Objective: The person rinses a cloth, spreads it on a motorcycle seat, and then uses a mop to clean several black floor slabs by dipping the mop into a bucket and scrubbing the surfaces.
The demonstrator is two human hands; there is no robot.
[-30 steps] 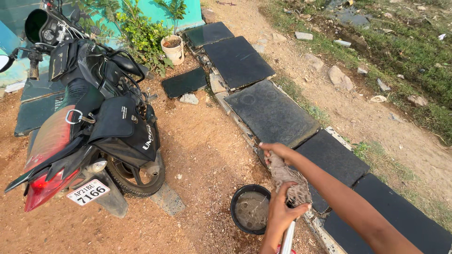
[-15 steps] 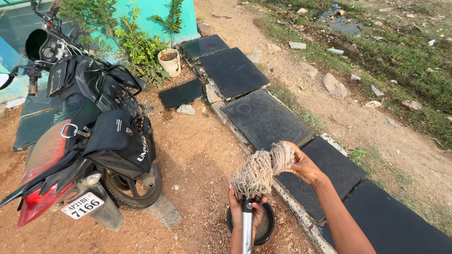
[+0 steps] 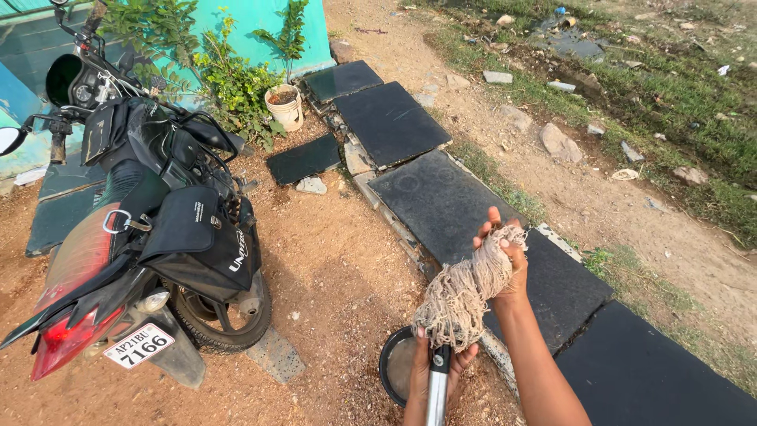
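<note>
Gripping the far end of a twisted bundle of beige string mop strands [image 3: 465,288], the right hand [image 3: 505,256] is closed around the yarn, fingers wrapped over the top. The left hand [image 3: 438,367] is clenched around the silver metal mop handle [image 3: 436,394] just below the mop head, at the near end of the same bundle. The strands run as a tight rope between the two hands, directly above and slightly beyond a round black plastic bucket [image 3: 394,367] that sits on the reddish dirt ground [image 3: 331,252]. Just right of the bucket runs a line of dark square stone slabs [image 3: 441,201], leading away toward a turquoise painted wall [image 3: 260,28]. Well left of the bucket stands a parked black and red motorcycle [image 3: 134,213] with a black fabric saddlebag [image 3: 201,229]. Far beyond the bucket, near the wall, a small white pot [image 3: 285,106] sits beside a leafy green shrub [image 3: 229,79].
</note>
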